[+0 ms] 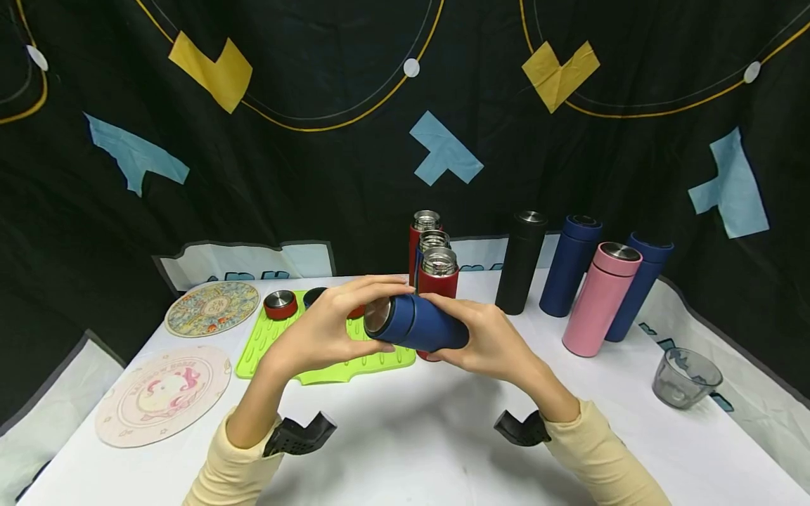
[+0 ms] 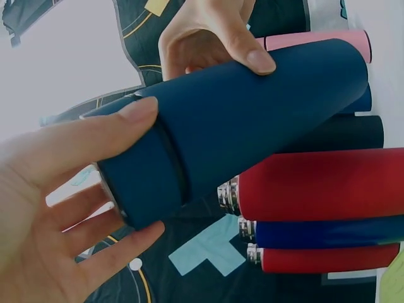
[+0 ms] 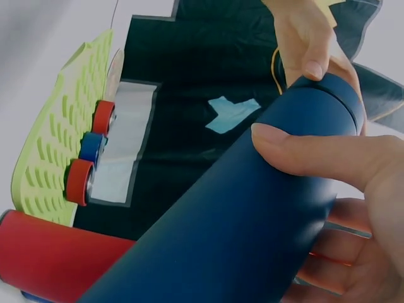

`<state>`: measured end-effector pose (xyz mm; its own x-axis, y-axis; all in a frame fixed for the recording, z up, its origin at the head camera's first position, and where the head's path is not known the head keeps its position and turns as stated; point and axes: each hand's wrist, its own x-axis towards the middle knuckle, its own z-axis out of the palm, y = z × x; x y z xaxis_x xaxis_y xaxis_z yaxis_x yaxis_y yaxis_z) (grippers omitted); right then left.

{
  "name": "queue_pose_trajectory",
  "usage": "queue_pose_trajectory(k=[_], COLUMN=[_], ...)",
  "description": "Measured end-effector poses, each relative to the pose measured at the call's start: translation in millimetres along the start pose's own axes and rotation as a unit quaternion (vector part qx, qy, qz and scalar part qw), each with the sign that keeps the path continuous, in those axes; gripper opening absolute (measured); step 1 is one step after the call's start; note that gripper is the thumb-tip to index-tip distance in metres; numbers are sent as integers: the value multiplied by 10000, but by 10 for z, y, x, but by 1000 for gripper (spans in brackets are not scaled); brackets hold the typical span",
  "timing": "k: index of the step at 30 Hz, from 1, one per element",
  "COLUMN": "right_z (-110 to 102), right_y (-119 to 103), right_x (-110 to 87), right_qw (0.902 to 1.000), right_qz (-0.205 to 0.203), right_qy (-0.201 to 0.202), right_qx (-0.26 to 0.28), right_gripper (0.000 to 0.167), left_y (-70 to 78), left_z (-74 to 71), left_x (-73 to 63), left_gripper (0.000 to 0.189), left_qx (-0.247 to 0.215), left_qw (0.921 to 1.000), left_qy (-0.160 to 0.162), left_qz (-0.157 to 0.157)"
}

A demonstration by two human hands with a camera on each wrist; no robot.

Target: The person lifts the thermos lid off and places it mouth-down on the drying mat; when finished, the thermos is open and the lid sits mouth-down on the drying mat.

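Observation:
A blue thermos flask (image 1: 433, 325) is held tilted almost level above the table, its capped end toward the left. My right hand (image 1: 484, 334) grips the flask's body, thumb and fingers on opposite sides. The left hand (image 1: 313, 330) pinches the blue lid (image 2: 142, 170) at its rim between thumb and fingers. The lid sits on the flask, with a dark seam between them. Behind the hands stand lidless flasks, a red flask (image 1: 439, 282) in front, and a blue one and another red flask (image 1: 416, 242) farther back.
Left of the flasks, a green mat (image 1: 266, 346) carries a red lid (image 1: 280, 306), a blue lid (image 3: 92, 147) and another red lid (image 3: 78, 182). Two round placemats (image 1: 166, 395) lie farther left. Right stand capped black, blue and pink flasks (image 1: 600, 302) and a glass cup (image 1: 685, 379).

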<state>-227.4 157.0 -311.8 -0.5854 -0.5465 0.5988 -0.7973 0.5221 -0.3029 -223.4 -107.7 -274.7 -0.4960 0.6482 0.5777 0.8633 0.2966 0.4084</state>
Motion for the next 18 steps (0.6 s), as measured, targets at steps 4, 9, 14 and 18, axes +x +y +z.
queue_pose_trajectory(k=[4,9,14,18], right_z=[-9,-12,-17,-28], right_y=[54,144,222,244], right_x=[0,17,24,19], right_qw=[9999,9987,9949,9947], right_qz=[54,-18,35,-35], right_qy=[-90,-198,-329,-294], right_qx=[83,480,958,988], right_gripper=[79,77,75,76], left_y=[-3,-19,-41,-50], left_z=[4,8,34,43], left_x=[1,6,17,21], left_gripper=[68,66,65,65], left_qx=[106,126,415,428], left_qw=[9999,9994,9980,9976], left_qy=[123,239,344,444], left_qz=[45,203,329,311])
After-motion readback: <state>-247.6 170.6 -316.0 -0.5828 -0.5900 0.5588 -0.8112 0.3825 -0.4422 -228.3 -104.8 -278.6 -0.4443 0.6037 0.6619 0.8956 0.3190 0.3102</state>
